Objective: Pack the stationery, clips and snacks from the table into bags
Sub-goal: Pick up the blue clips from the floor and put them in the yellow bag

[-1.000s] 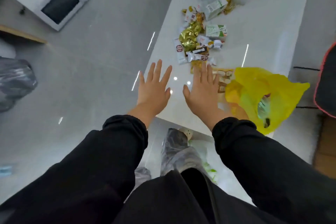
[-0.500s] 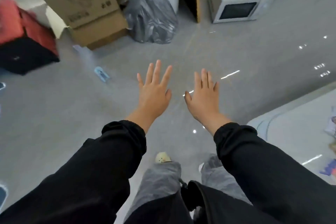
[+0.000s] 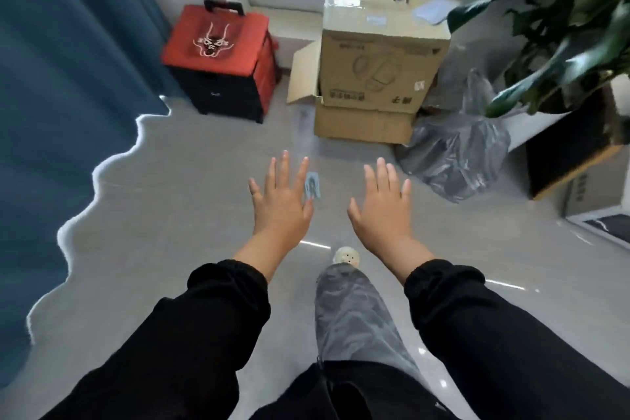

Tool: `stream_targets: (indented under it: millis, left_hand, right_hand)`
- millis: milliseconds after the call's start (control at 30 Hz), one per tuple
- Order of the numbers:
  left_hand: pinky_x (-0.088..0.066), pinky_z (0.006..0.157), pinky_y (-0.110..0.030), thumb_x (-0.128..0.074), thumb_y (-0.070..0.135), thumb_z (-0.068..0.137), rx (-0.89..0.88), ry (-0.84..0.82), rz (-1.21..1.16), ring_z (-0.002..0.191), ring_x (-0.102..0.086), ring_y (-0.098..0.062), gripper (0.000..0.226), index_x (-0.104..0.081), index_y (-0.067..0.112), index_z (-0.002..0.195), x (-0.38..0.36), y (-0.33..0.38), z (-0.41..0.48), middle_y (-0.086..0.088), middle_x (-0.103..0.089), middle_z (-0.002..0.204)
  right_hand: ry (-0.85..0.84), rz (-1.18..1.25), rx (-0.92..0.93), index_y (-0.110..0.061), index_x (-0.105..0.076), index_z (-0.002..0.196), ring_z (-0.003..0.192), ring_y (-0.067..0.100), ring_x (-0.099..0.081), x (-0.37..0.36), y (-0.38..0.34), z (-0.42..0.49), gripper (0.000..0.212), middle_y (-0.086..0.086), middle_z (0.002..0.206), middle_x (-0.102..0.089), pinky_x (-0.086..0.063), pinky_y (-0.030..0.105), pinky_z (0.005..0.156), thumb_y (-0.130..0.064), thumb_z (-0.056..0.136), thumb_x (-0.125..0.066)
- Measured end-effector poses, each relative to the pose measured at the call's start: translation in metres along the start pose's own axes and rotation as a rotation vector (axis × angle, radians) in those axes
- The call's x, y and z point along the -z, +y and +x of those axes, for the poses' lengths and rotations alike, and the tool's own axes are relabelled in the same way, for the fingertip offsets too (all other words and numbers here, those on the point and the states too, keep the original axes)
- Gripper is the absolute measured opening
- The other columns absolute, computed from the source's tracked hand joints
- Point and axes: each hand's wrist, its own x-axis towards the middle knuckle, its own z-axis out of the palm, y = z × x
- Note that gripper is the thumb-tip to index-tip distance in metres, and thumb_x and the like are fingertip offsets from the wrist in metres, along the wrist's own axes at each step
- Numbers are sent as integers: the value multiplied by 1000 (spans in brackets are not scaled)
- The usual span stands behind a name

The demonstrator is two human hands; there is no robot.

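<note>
Nearest, at the lower edge: two black long sleeves point(image 3: 211, 317), a grey trouser leg point(image 3: 351, 310), and the toe of a cream perforated shoe point(image 3: 347, 255) on the glossy grey floor point(image 3: 170, 215). Left hand point(image 3: 279, 204): palm down, fingers straight and spread wide, nothing held. Right hand point(image 3: 381, 208): likewise flat, fingers straight and slightly closer together, nothing held. Small pale-blue flat packet point(image 3: 313, 185): rectangular, with a darker mark at its centre, flat on the floor, in view between the two hands and just beside the left forefinger; blurred, contents not legible. Farther right: crumpled grey translucent plastic bag point(image 3: 456, 153), bulging, on the floor. Behind it: stack of two brown cardboard boxes point(image 3: 378, 72). Left of the boxes: red-topped black trolley case point(image 3: 221, 54) with a white emblem. Far right: green broad-leaved plant point(image 3: 562, 27). Far left: dark blue curtain point(image 3: 61, 78).
</note>
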Motion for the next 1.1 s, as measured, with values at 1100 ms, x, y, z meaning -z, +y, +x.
stream_targets:
  millis: [1100]
  left_hand:
    - [-35, 98, -19, -57, 9, 90, 550, -681, -931, 127, -46, -22, 68, -22, 15, 148, -557, -143, 461, -1, -45, 139]
  right_hand:
    - [-635, 640, -494, -10, -35, 143, 125, 28, -48, -540, 33, 477, 58, 12, 140, -46, -38, 30, 98, -22, 91, -58]
